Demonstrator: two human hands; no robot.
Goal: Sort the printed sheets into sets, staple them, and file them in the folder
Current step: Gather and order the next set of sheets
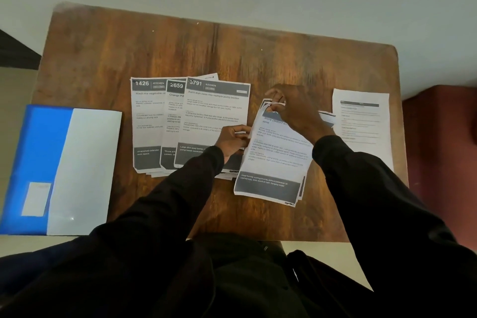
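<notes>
A thin set of printed sheets [273,152] was held tilted over the middle of the wooden table [232,46]. Its left edge was pinched by the left hand [232,141], and its top corner, where the paper was bent, was gripped in the curled fingers of the right hand [296,111]. The sheets were judged light, limp and easily creased or torn, so they would best be taken by two edges and squared before stapling. Three further sets [214,108], headed 1426, 2659 and 3791, were fanned just to the left, overlapping. A single sheet [364,121] lay apart on the right. The blue folder [36,152] lay at the far left. Its right part was covered by a pale panel [85,168], perhaps a flap or a loose sheet, and nothing filed could be made out.
</notes>
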